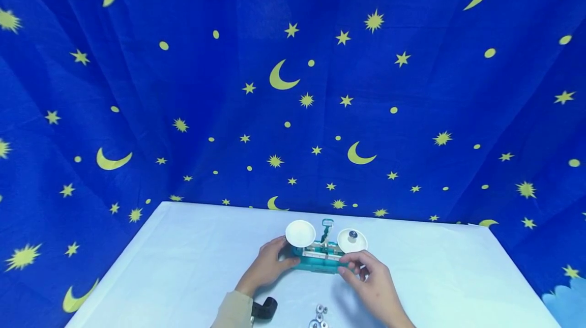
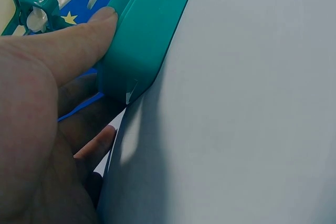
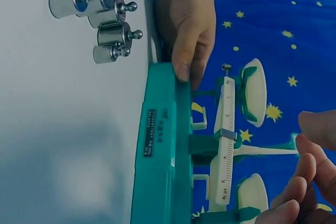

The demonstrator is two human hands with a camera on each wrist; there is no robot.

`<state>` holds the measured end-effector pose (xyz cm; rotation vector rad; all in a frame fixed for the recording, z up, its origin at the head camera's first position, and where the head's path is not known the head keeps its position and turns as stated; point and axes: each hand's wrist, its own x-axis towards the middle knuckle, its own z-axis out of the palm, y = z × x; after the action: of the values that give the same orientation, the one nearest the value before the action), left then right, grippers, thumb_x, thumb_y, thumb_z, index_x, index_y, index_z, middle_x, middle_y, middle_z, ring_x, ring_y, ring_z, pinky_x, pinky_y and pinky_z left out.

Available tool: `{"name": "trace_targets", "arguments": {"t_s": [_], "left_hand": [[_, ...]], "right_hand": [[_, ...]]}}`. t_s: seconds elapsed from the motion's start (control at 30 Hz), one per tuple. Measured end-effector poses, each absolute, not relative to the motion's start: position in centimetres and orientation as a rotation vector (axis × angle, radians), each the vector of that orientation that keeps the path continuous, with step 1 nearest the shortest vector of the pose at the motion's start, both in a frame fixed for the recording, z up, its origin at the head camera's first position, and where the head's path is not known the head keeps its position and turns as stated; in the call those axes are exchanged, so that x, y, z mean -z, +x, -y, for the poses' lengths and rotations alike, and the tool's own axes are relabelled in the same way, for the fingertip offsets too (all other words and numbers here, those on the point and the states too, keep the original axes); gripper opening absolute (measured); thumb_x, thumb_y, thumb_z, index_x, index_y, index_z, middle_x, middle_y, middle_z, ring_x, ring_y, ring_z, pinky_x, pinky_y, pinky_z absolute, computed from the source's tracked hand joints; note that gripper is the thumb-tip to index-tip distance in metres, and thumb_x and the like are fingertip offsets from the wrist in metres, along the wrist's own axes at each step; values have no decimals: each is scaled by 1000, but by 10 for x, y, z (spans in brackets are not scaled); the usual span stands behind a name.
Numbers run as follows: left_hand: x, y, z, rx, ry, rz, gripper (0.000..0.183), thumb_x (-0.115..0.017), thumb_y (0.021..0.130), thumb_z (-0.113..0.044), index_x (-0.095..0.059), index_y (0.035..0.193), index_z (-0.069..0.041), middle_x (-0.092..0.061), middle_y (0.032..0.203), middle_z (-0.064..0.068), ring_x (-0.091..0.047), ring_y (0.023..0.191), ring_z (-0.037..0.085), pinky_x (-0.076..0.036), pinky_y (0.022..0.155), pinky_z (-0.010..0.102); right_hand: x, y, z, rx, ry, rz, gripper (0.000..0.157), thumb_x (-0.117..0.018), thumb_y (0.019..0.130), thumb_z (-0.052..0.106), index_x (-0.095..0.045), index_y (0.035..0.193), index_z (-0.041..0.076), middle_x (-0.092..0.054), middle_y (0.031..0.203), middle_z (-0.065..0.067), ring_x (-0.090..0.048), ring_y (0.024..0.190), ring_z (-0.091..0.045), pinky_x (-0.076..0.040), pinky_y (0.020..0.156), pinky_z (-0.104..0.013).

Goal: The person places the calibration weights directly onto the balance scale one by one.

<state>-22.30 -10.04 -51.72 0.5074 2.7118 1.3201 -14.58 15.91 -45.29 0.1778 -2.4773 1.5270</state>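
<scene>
A green student balance (image 1: pixel 320 267) with two white pans stands on the table. My left hand (image 1: pixel 267 268) grips the left end of its base, thumb in front; the left wrist view shows the thumb (image 2: pixel 97 35) on the green plastic. My right hand (image 1: pixel 375 283) hovers by the base's right end, fingers loosely bent, thumb and forefinger apart with nothing visible between them. A metal weight (image 1: pixel 353 236) sits on the right pan (image 1: pixel 361 245); the left pan (image 1: pixel 300 234) is bare. In the right wrist view a grey rider (image 3: pixel 228 134) sits mid-way on the white graduated beam (image 3: pixel 224 166).
Several knobbed metal weights (image 3: pixel 113 35) stand grouped on the white table (image 1: pixel 206 246) in front of the balance. A black curved piece (image 1: pixel 264 308) shows beside the left wrist. Behind the table hangs a blue cloth (image 1: pixel 320 124) with yellow moons and stars.
</scene>
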Motion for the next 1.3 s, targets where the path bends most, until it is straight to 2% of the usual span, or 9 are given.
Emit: {"name": "trace_targets", "arguments": {"t_s": [0.17, 0.4, 0.6, 0.93, 1.3], "left_hand": [[517, -223, 100, -1321, 498, -2711, 69, -72, 92, -41, -50, 146, -4, -51, 149, 15, -41, 141, 38, -21, 117, 65], [517, -222, 101, -1341, 507, -2710, 67, -72, 92, -39, -51, 145, -3, -52, 148, 15, -41, 141, 38, -21, 116, 65], [518, -222, 101, -1352, 539, -2721, 66, -71, 93, -38, -52, 144, -2, -53, 147, 16, -43, 139, 39, -22, 116, 66], [518, -222, 99, -1352, 548, -2732, 64, -72, 92, -38, -54, 142, -2, -55, 145, 16, -45, 138, 39, -23, 116, 65], [518, -221, 100, -1343, 539, -2737, 65, -71, 92, -40, -54, 143, -4, -55, 145, 15, -45, 138, 38, -23, 115, 65]], "right_hand": [[454, -144, -159, -1566, 182, 2473, 17, -83, 81, 9, -73, 92, 19, -56, 78, 8, -53, 73, -7, -45, 59, -19], [457, -143, -157, -1663, 181, 2544, 13, -82, 83, 12, -73, 93, 14, -58, 79, 6, -54, 74, -9, -47, 62, -20], [464, -144, -153, -1651, 207, 2669, 16, -80, 85, 17, -72, 97, 11, -58, 80, 3, -53, 74, -8, -50, 65, -21], [474, -144, -152, -1798, 288, 2782, 20, -76, 88, 19, -71, 103, 5, -58, 81, 2, -51, 69, -11, -46, 59, -22], [483, -145, -153, -1893, 400, 2832, 20, -74, 91, 19, -71, 105, 5, -58, 83, 1, -53, 72, -12, -46, 61, -22]]}}
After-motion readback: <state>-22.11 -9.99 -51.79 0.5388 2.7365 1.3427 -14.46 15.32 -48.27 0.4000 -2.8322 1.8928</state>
